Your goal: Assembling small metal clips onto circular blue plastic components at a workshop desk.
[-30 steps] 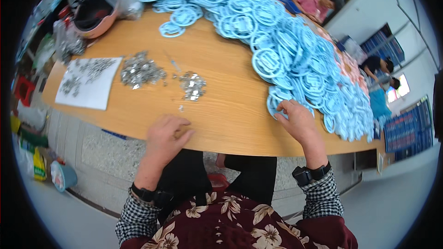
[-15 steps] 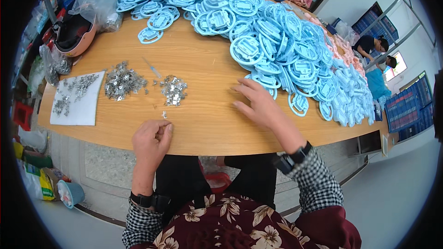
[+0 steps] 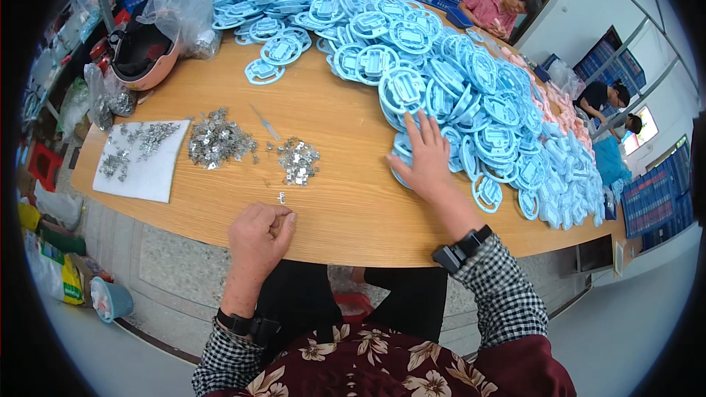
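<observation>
My right hand (image 3: 426, 165) has its fingers spread over the near left edge of a big heap of light blue plastic oval frames (image 3: 489, 140). Its fingertips lie on or just over one of them. Close to the table's front edge, my left hand (image 3: 259, 239) is closed, thumb against curled fingers; anything in it is hidden. A single small metal clip (image 3: 282, 197) lies just beyond its knuckles. Farther up are a small pile of shiny metal pieces (image 3: 298, 162) and a larger metal pile (image 3: 218, 140), with a thin pointed tool (image 3: 265, 122) behind.
More metal bits rest on a white pad (image 3: 140, 182) at the left. Behind it sit a pink helmet (image 3: 151, 62) and plastic bags (image 3: 187, 4). Smaller blue parts (image 3: 570, 180) and pink parts (image 3: 566, 114) lie at the right. Several people work around the table's far side.
My right hand has moved forward from the bare wood onto the edge of the blue heap, its fingers spreading. The left hand stays closed by the clip. The whole view has shifted slightly.
</observation>
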Motion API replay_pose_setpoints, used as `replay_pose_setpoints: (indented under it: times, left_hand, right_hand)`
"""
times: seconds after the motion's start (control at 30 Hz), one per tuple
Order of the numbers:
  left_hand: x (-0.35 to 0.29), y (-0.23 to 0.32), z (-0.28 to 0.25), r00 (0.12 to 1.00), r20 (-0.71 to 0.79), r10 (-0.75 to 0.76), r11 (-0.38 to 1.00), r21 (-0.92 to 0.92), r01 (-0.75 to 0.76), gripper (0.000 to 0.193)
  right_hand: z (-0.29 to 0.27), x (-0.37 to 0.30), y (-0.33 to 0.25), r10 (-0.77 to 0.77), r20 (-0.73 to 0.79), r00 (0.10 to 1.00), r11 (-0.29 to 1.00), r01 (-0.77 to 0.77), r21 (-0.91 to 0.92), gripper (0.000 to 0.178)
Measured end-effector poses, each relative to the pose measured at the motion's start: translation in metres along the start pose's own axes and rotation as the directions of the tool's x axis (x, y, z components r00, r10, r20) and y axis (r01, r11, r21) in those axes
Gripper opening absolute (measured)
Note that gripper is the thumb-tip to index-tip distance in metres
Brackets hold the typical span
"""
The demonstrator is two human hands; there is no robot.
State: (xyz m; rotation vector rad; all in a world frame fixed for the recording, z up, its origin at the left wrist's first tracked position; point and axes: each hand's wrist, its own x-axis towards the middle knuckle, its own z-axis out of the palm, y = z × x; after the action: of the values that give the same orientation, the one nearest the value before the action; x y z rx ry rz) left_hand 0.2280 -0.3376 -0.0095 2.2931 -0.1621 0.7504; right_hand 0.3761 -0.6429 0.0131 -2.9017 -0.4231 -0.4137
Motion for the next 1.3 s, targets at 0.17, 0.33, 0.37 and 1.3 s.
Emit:
replay_pose_setpoints:
  times: [0.17, 0.33, 0.37, 1.3]
  left_hand:
    - [-0.001, 0.0, -0.003, 1.0, -0.02, 0.005, 1.0, -0.001, -0.005, 0.009]
    - [0.001, -0.002, 0.001, 1.0, -0.028, 0.004, 1.0, 0.003, -0.003, 0.009]
    - [-0.002, -0.003, 0.0, 1.0, -0.016, -0.025, 1.0, -0.012, 0.025, 0.009]
    - [0.162, 0.061, 0.133, 0.843, 0.537, -0.012, 0.942, 0.289, -0.17, 0.078]
  right_hand:
    - [0.014, 0.059, -0.045, -0.013, 0.06, 0.998, 0.992, 0.005, 0.129, 0.082]
    - [0.021, 0.106, -0.086, -0.004, 0.208, 0.978, 0.979, -0.038, 0.199, 0.079]
    - [0.021, 0.112, -0.093, -0.014, 0.273, 0.962, 0.986, -0.032, 0.164, 0.079]
    - [-0.066, 0.025, 0.035, 0.012, 0.261, 0.965, 0.998, -0.026, 0.049, 0.077]
